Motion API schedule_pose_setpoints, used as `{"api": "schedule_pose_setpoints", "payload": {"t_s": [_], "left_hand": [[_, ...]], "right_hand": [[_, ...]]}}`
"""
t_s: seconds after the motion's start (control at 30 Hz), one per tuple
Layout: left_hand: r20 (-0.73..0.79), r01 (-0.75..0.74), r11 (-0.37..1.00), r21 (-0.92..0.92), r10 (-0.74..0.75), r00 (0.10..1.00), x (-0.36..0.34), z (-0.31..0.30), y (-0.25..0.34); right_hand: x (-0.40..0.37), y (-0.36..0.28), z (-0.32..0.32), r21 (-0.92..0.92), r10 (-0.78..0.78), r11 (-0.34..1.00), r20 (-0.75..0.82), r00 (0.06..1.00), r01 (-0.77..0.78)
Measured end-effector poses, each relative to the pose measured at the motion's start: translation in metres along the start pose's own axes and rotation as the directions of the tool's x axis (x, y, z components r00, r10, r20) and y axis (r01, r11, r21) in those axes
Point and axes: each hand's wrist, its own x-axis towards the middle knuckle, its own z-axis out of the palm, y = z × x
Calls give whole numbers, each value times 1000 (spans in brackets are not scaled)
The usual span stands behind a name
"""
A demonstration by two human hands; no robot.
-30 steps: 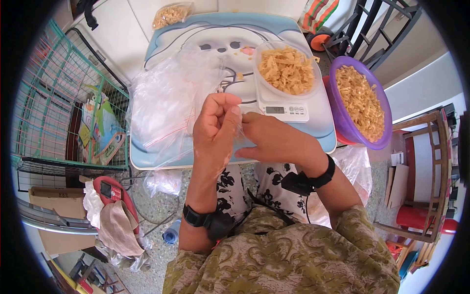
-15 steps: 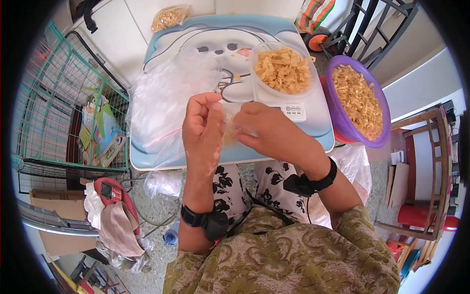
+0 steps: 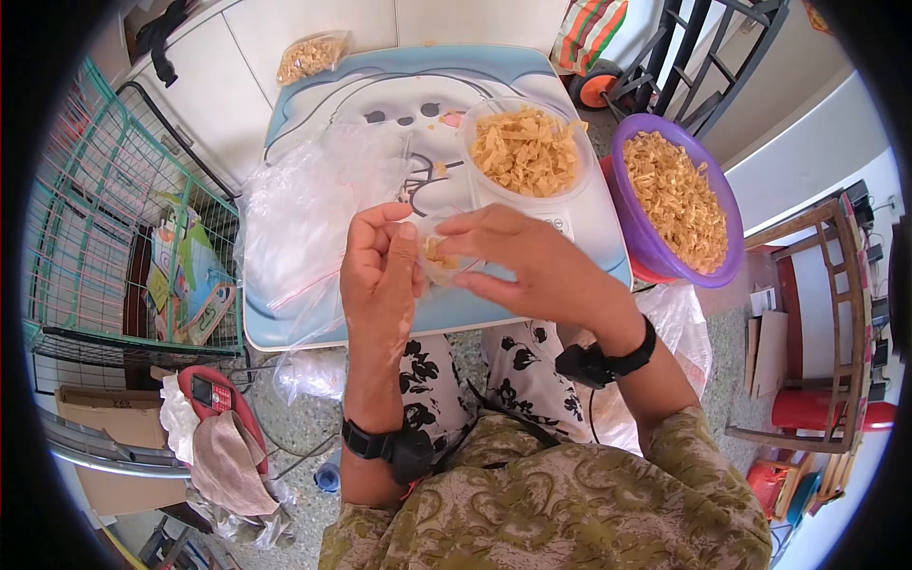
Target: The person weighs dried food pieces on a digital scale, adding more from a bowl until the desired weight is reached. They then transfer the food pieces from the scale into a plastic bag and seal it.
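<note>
My left hand [image 3: 380, 271] is closed, thumb against fingers, on the edge of a small clear plastic bag [image 3: 440, 271] with some yellowish dried flakes inside. Just right of it, my right hand [image 3: 527, 256] has thumb and fingers apart around the bag's other side; I see nothing held in it. Beyond the right hand, a round clear tub [image 3: 525, 152] full of the same broad flakes stands on a white scale [image 3: 560, 226], partly hidden by that hand. A heap of clear plastic bags [image 3: 304, 204] lies to the left of my hands.
The low blue-and-white table [image 3: 294, 328] has a cartoon face on it. At its right stands a purple basin [image 3: 727, 271] heaped with flakes. A filled bag [image 3: 312, 59] sits at the far left corner. A green wire cage [image 3: 123, 199] is at left, a wooden chair frame [image 3: 841, 323] at right.
My right hand's fingers have spread apart, and the bag with flakes now shows between my hands. The whole view has shifted slightly, moving the table a little left and down.
</note>
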Motion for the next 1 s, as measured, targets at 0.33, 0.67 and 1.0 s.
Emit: {"api": "schedule_pose_setpoints", "payload": {"t_s": [0.33, 0.67, 1.0], "left_hand": [[-23, -157, 985, -75, 156, 988, -2, 10, 8], [-47, -86, 996, 11, 87, 995, 4, 3, -8], [-55, -49, 998, 26, 51, 997, 4, 4, -9]], "right_hand": [[-20, 71, -85, -70, 416, 848, -525, 742, -525], [-17, 124, -79, 116, 501, 856, -421, 756, -504], [-13, 111, -73, -371, 141, 878, -404, 904, -303]]}}
